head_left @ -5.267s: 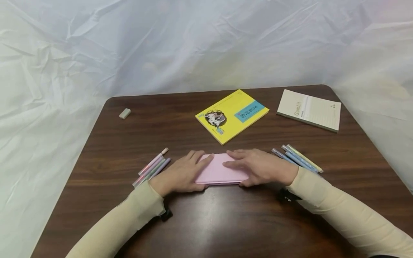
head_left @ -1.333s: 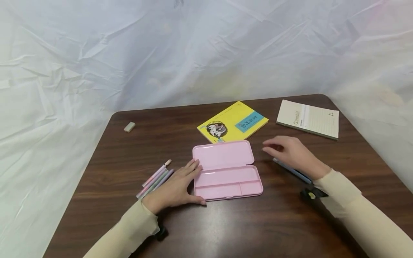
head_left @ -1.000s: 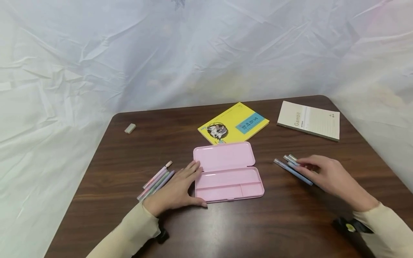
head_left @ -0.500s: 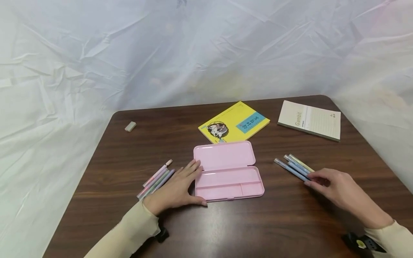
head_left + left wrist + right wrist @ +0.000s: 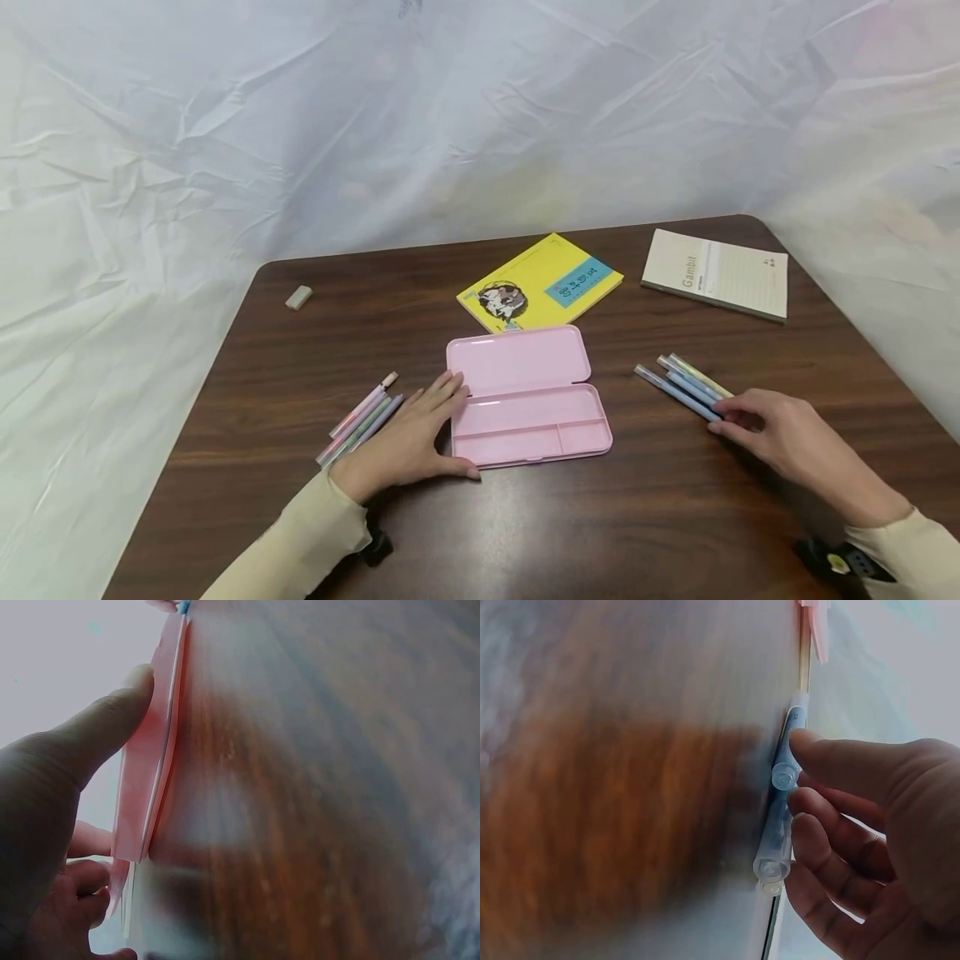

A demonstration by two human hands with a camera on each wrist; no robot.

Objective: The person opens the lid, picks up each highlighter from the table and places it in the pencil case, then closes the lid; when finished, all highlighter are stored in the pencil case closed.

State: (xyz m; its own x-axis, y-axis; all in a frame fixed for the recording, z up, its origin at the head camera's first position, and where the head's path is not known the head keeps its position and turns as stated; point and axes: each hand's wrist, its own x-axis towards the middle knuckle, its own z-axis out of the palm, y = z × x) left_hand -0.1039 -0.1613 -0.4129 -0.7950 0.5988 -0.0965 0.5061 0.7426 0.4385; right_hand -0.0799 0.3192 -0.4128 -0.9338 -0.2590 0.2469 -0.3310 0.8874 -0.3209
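Note:
A pink pencil case (image 5: 517,362) lies with its lid folded back, showing bare compartments. My left hand (image 5: 408,437) rests at its left end, fingers spread by the lid and thumb along the front edge; in the left wrist view the thumb touches the pink case wall (image 5: 146,772). To the right, several pens lie together, among them a blue pen (image 5: 675,392) and a yellowish one (image 5: 701,375). My right hand (image 5: 783,437) pinches the near end of a blue pen (image 5: 786,761) with thumb and forefinger. Its other fingers curl beside the neighbouring pen ends.
Several pink, green and purple pens (image 5: 360,425) lie left of the case, partly behind my left hand. A yellow book (image 5: 540,279) lies just behind the lid. A cream notebook (image 5: 716,273) is at the back right, an eraser (image 5: 298,297) at the back left.
The pencil case, earlier closed between both hands, now lies open. My right hand has left it and moved right onto the pens. The left hand has stayed at the case's left end.

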